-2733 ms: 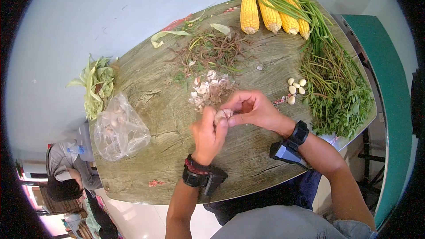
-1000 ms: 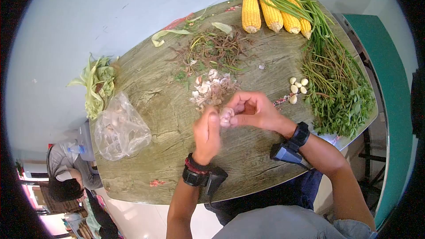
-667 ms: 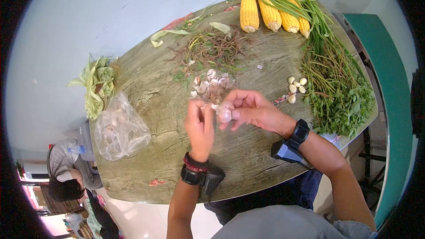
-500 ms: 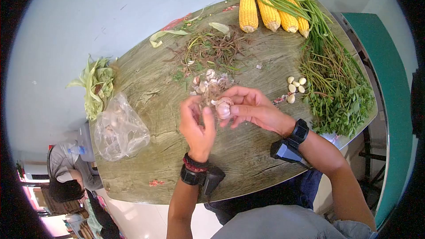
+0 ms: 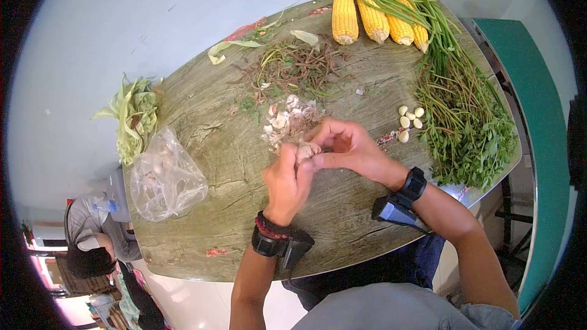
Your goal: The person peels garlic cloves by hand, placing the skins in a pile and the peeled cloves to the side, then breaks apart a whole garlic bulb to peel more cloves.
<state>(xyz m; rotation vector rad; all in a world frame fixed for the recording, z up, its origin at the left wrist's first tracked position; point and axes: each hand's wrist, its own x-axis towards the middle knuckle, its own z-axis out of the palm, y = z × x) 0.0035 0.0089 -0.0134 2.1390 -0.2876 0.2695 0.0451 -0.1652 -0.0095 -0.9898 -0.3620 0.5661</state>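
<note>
A garlic bulb (image 5: 306,151) is held between both hands above the middle of the wooden table. My left hand (image 5: 286,181) pinches its left side with thumb and fingers. From the right, my right hand (image 5: 350,150) grips the same bulb with thumb and curled fingers. Just beyond the hands lie loose garlic skins (image 5: 282,121). Several peeled white cloves (image 5: 405,121) sit to the right of my right hand.
Brown stems (image 5: 299,67) lie farther back on the table (image 5: 226,232). Corn cobs (image 5: 345,17) and long greens (image 5: 468,122) are at the right. A clear plastic bag (image 5: 165,177) and husks (image 5: 136,113) are at the left. Another person (image 5: 101,232) is beyond the left edge.
My left hand has moved right and closed on the garlic bulb; before, its fingers were apart. My right hand has stayed nearly in place, still holding the bulb.
</note>
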